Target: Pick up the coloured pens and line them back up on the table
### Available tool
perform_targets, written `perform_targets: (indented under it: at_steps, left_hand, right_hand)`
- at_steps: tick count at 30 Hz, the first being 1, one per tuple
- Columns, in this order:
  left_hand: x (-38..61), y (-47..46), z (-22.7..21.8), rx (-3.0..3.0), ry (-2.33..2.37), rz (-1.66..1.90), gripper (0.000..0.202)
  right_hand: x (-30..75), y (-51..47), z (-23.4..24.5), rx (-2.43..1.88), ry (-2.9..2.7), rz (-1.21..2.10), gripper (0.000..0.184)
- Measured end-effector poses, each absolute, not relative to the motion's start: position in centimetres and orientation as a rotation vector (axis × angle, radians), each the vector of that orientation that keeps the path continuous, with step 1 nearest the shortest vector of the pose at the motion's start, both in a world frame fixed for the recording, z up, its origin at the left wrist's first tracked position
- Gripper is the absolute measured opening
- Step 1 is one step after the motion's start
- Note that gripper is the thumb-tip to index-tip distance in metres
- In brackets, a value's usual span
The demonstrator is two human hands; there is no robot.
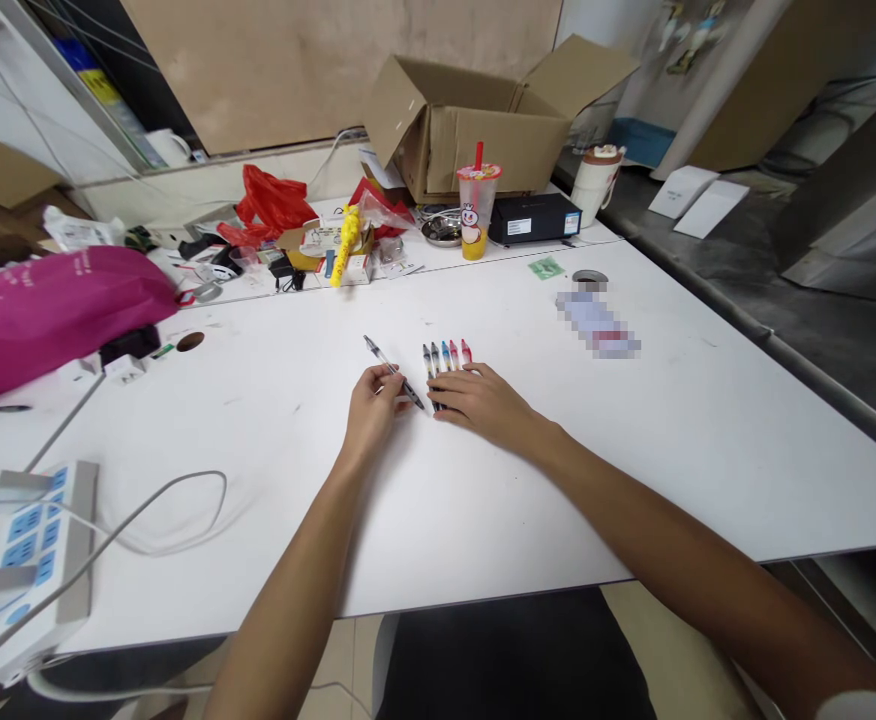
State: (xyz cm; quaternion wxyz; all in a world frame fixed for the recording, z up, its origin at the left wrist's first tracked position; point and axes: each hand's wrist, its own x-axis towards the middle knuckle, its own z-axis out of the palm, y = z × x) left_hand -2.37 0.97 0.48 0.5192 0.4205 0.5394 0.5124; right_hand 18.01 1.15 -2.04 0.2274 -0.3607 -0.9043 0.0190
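Observation:
My left hand [373, 405] rests on the white table [483, 480] with its fingers curled round a black pen [387, 366] that lies slanted, tip pointing up and left. My right hand [481, 400] lies flat, fingers stretched out, over the lower ends of a row of several pens [446, 356]. These pens lie side by side with black, blue and red caps showing beyond my fingertips. The two hands almost touch at the slanted pen's lower end.
A power strip [29, 545] and grey cable [160, 515] sit at the near left. A pink bag [48, 310] lies at the left. At the back stand an open cardboard box [468, 120], a cup with a red straw [477, 210], a black box [534, 218] and red bags [273, 200].

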Motion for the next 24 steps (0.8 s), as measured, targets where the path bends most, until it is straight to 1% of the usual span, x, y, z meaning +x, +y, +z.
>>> perform_targets:
  at_steps: [3,6,7,9,11,12,16,19,24]
  left_hand:
    - [-2.4,1.0,0.5,1.001,1.281,1.240,0.023]
    - [-2.5,1.0,0.5,0.987,1.243,1.254,0.024]
    - [-2.5,1.0,0.5,0.986,1.219,1.252,0.025]
    - [-2.5,0.8,0.6,1.004,1.154,1.235,0.029]
    - [-2.3,0.6,0.6,1.059,1.098,1.194,0.033]
    - [-2.1,0.5,0.6,1.086,1.078,1.175,0.035]
    - [-1.8,0.3,0.9,1.043,0.978,1.190,0.041]
    - [-1.9,0.4,1.3,0.957,0.911,1.243,0.038]
    - [-2.0,0.3,1.8,0.934,0.880,1.231,0.034]
  right_hand:
    - [18.3,0.8,-1.6,-0.997,-2.446,0.105,0.029]
    - [18.5,0.2,-0.8,-0.940,-2.367,0.211,0.042]
    - [18.4,0.1,-0.6,-0.936,-2.322,0.264,0.044]
    - [18.1,-0.1,-0.3,-0.960,-2.226,0.356,0.038]
    - [17.7,-0.3,-0.1,-1.021,-2.165,0.444,0.025]
    - [17.5,-0.3,0.0,-1.057,-2.140,0.491,0.025]
    - [17.4,-0.6,0.4,-1.126,-1.985,0.818,0.039]
    - [17.8,-0.8,0.6,-1.046,-1.842,1.110,0.043]
    - [18.1,-0.4,0.2,-0.856,-1.699,1.416,0.047]
